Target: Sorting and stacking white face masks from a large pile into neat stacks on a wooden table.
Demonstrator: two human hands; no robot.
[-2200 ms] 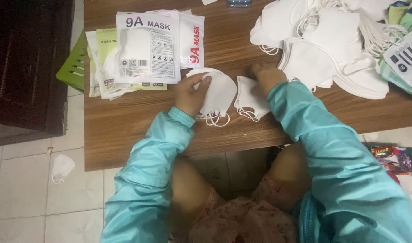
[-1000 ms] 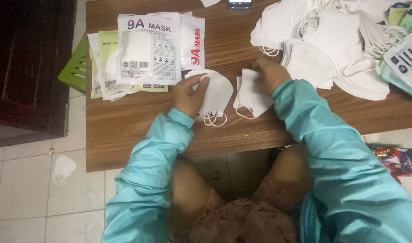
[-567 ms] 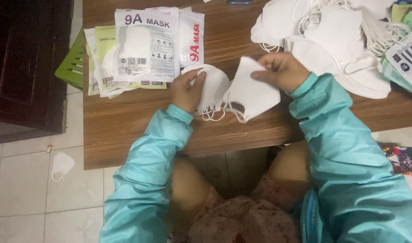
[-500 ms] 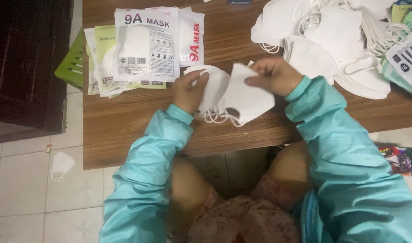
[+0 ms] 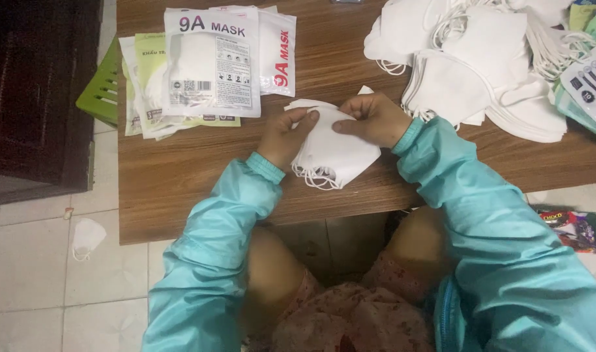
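Sealed mask packets (image 5: 210,62) lie fanned at the bench's (image 5: 180,176) far left corner, each showing a white mask inside; their count is unclear. Near the front edge, left hand (image 5: 286,133) and right hand (image 5: 375,118) both pinch a small stack of white masks (image 5: 334,153), long axis slanting toward the front-right. Loose masks (image 5: 480,72) are heaped at the far right.

Wooden table (image 5: 180,176): packaged masks (image 5: 210,62) left of the fingers, loose white mask heap (image 5: 480,72) right of them.
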